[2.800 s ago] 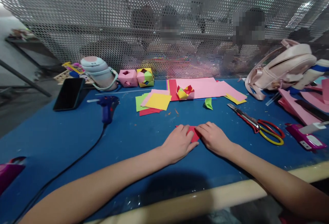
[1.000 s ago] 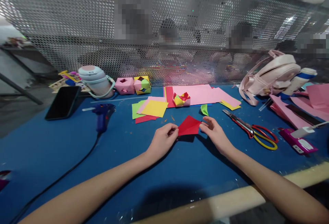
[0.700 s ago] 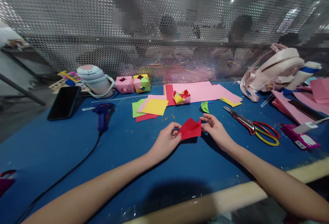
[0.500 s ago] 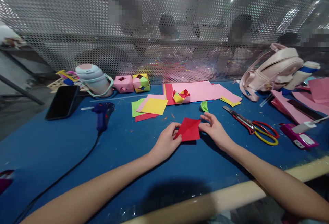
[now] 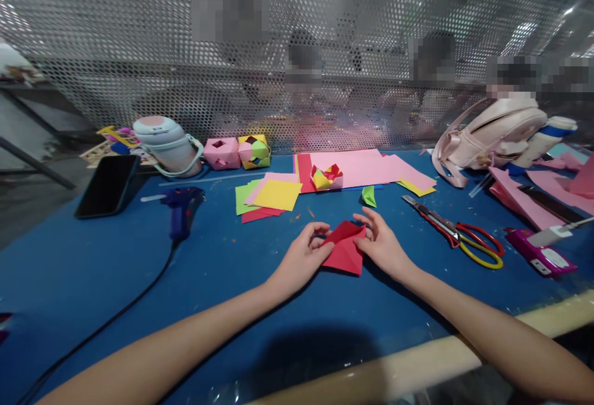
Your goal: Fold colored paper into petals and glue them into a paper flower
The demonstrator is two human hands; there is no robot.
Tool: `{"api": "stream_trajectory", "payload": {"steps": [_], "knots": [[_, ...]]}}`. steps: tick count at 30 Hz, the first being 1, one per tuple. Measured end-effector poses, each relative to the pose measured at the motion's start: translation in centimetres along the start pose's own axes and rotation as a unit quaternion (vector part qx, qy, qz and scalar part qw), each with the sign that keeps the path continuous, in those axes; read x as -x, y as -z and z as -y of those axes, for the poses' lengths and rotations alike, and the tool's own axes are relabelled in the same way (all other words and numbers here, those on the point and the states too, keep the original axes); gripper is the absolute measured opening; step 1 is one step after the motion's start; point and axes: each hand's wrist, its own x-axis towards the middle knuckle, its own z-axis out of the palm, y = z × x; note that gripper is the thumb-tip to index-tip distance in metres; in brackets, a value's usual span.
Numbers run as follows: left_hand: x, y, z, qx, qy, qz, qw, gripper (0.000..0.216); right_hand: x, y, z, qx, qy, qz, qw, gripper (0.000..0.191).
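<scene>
A red square of paper is held between my two hands above the blue table, its far part bent over toward me. My left hand pinches its left side, thumb on top and fingers behind. On the right edge, my right hand grips the paper between thumb and fingers. Just beyond my right hand lies a small folded green paper piece. Farther back, a partly built paper model in red, yellow and pink sits on pink sheets.
Left are a blue glue gun with its cord, a phone, a bottle, two paper balls and coloured squares. Right are scissors, a box cutter, a magenta device and a backpack.
The red paper has come a little nearer to me and is now bent over. My right hand, beside its edge before, now grips it.
</scene>
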Motion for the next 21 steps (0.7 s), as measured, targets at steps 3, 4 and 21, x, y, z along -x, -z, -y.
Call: {"api": "stream_trajectory", "payload": {"steps": [3, 4, 21], "knots": [[0.14, 0.09, -0.82, 0.031, 0.014, 0.007, 0.999, 0.026, 0.42, -0.25, -0.18, -0.002, 0.028, 0.048, 0.998, 0.067], [0.18, 0.10, -0.99, 0.041, 0.027, 0.007, 0.999, 0.025, 0.57, -0.33, -0.21, 0.001, 0.037, 0.061, 0.997, 0.066], [0.01, -0.13, -0.24, 0.161, 0.071, -0.013, 0.984, 0.014, 0.60, -0.57, 0.74, -0.014, -0.034, 0.038, 0.999, 0.040]]}}
